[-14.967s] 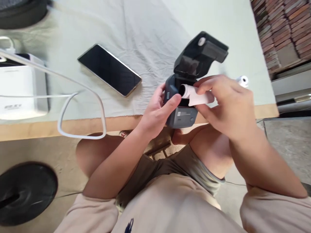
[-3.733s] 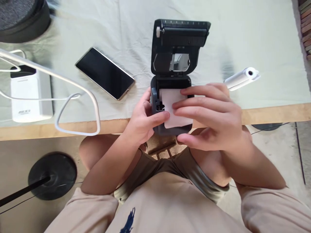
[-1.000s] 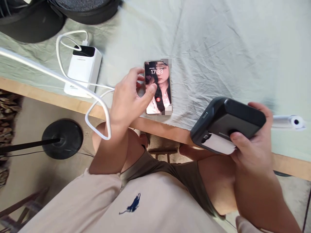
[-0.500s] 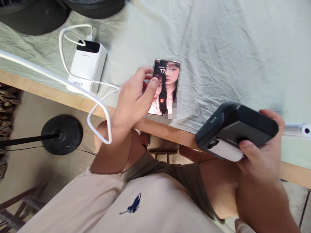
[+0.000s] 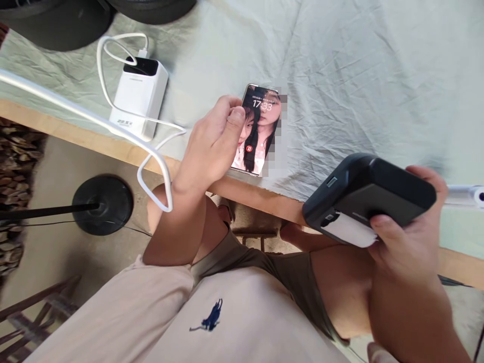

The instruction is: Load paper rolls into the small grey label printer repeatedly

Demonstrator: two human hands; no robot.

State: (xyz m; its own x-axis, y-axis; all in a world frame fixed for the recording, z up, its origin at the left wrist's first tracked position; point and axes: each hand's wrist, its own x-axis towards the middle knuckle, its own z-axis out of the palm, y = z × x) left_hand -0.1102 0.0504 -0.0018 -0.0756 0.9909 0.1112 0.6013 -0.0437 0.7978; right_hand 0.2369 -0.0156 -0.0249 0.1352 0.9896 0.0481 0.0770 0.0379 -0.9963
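Observation:
A phone point(image 5: 260, 131) with a lit screen reading 17:33 is at the table's front edge. My left hand point(image 5: 217, 141) grips its left side, thumb at the screen's edge and the other fingers mostly hidden. On the right, my right hand point(image 5: 412, 237) holds a black handheld device point(image 5: 370, 196) above the front edge, thumb on the near face. A white paper strip point(image 5: 350, 229) shows on that device. To the left stands a white power bank point(image 5: 139, 98) with a black end and a white cable point(image 5: 100, 70) plugged in.
A grey-green cloth point(image 5: 321, 65) covers the table, with a wooden front edge point(image 5: 280, 201). A thick white cord point(image 5: 75, 108) crosses the left side. Black rounded objects point(image 5: 68, 25) stand at the back left. A white tube point(image 5: 463, 195) lies at the right. A round black base point(image 5: 104, 204) is on the floor.
My left hand has closed on the phone's left side, and the phone has tilted slightly. The view has shifted a little; my right hand still holds the black device.

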